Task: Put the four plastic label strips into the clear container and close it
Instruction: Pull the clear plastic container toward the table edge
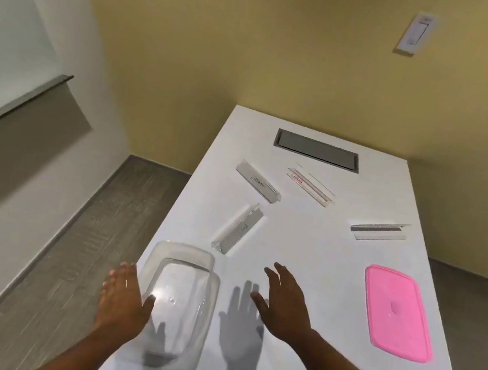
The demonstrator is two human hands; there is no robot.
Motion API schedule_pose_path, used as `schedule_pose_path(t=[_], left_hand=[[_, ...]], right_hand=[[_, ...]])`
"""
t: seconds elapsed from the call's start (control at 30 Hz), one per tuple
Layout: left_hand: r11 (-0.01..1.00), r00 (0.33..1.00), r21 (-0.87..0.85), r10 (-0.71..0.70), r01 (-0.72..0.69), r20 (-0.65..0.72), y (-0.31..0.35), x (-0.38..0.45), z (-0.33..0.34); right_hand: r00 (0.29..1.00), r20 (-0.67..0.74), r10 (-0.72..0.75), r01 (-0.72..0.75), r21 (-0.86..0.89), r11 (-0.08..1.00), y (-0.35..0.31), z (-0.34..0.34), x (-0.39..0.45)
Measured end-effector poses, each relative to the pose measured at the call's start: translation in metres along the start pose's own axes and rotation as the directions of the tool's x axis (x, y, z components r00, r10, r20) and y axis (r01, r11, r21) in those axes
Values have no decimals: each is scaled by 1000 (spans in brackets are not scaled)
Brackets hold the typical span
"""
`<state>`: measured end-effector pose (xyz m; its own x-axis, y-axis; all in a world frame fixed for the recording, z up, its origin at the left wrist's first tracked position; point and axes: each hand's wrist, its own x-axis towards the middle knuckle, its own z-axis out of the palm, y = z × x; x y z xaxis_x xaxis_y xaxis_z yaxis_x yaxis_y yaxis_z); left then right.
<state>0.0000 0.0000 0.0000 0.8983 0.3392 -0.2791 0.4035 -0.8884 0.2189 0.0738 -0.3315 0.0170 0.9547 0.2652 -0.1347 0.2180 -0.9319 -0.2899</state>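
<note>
1. My right hand hangs over bare table, fingers spread and loose, holding nothing. It sits between the container and the lid, palm down, pointed toward the strips.

2. My left hand is open too, fingers apart, at the container's left rim. I cannot tell whether the thumb touches the wall or only hovers beside it.

3. The container is clear, thin-walled plastic, a rounded rectangle with a flared lip. It stands empty at the table's near-left edge, and light glares off its floor.

4. I judge this to be the very start: nothing packed, the first reach not yet made.

5. The nearest strip lies just beyond the container's far corner: a long, stiff, folded channel, translucent with a pale insert.

6. A second strip, with handwriting on it, lies farther back; a third, with a small red mark, to its right; the fourth well over on the right.

7. Next move, I'd say: right hand pinches the nearest strip along its long edges, since the plastic looks slick, then lays it lengthwise inside while my left hand steadies the container.

8. The lid, pink, flat and matte with a raised rim, waits on the right, well apart, for last.

9. The table is smooth white.
</note>
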Motion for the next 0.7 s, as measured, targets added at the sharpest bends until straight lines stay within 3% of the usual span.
schedule_pose_path(t=[0.17, 0.23, 0.33, 0.53, 0.7], left_hand=[[942, 980, -276, -161, 189, 120, -29, -5, 11], [930, 972, -300, -172, 213, 158, -35, -5, 16], [939, 972, -289, -136, 188, 190, -43, -1, 21], [935, 988, -323, -114, 143, 106, -39, -3, 22], [944, 997, -328, -16, 41, 78, -30, 6, 18]], right_hand=[[990, 143, -8, -16, 165, 986, -31, 29, 3], [983, 182, -9, -31, 214, 976, -42, 39, 4], [972, 233, -16, -44, 247, 968, -55, 49, 7], [972, 232, 27, -111, 357, 928, -66, 53, 11], [990, 90, 112, -139, 391, 910, -59, 37, 12]])
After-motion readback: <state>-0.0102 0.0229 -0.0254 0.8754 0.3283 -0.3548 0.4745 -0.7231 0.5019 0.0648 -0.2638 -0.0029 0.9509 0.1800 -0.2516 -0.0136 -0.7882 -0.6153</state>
